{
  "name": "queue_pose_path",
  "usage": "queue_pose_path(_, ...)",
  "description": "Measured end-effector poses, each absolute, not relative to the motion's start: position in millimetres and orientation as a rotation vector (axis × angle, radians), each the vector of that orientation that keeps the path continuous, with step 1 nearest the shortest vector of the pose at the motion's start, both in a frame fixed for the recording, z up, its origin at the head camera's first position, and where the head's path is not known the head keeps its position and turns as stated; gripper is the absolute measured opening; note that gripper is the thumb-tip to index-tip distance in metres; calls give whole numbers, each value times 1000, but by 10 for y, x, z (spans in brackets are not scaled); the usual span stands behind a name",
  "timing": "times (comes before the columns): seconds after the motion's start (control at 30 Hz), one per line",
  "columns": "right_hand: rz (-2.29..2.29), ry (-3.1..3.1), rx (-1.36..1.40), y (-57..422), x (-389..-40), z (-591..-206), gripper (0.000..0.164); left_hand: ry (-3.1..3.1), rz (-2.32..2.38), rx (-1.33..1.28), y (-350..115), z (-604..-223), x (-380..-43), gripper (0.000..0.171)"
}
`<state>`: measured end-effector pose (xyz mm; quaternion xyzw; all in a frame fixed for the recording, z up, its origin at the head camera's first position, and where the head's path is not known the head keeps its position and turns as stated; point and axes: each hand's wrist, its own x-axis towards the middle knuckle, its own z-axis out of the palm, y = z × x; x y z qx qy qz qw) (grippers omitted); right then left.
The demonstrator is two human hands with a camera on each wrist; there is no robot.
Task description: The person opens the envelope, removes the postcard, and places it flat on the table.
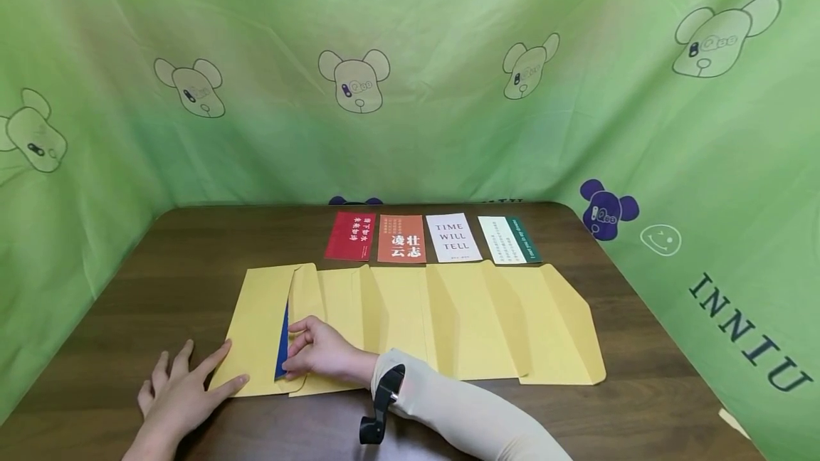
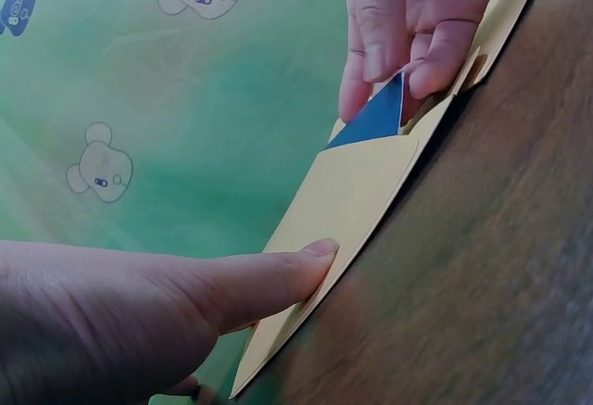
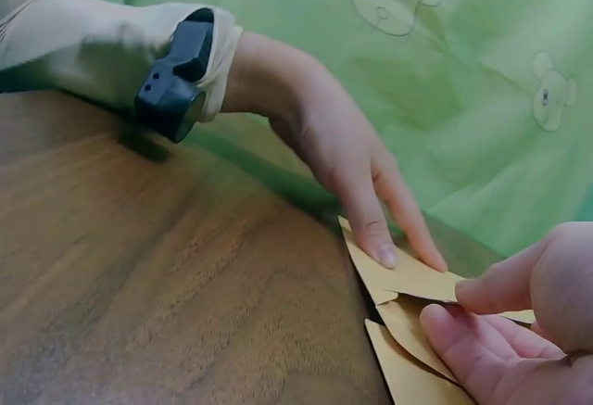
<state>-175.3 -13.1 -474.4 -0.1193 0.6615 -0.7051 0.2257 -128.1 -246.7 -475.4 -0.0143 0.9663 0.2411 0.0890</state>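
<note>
The leftmost yellow envelope [image 1: 253, 326] lies on the wooden table. From its right-hand opening a narrow strip of blue card [image 1: 282, 347] sticks out; the rest is hidden inside. My right hand [image 1: 323, 351] pinches the card's exposed edge between thumb and fingers. In the left wrist view, a pointed blue corner [image 2: 378, 113] shows under those fingers. My left hand [image 1: 179, 393] rests with spread fingers at the envelope's left end, its thumb [image 2: 310, 261] lying on the paper.
Several more yellow envelopes [image 1: 461, 326] overlap in a row to the right, flaps open. Behind them lie a red card [image 1: 349, 237], an orange card [image 1: 401, 237], a white card [image 1: 453, 237] and a white-and-green card [image 1: 506, 240]. A green cloth [image 1: 416, 148] hangs around the table.
</note>
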Motion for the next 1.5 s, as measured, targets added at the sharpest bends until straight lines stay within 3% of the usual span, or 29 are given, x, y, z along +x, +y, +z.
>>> queue_pose_path(0.57,-1954,1961,-432,-130,-1662,-4792,55,2851,715,-41,-2480,-4746,-1277,92)
queue_pose_path(1.5,-2055,1865,-316,-53,-1607,-4754,56,2835,722,-28,-2526,-4746,-1275,90)
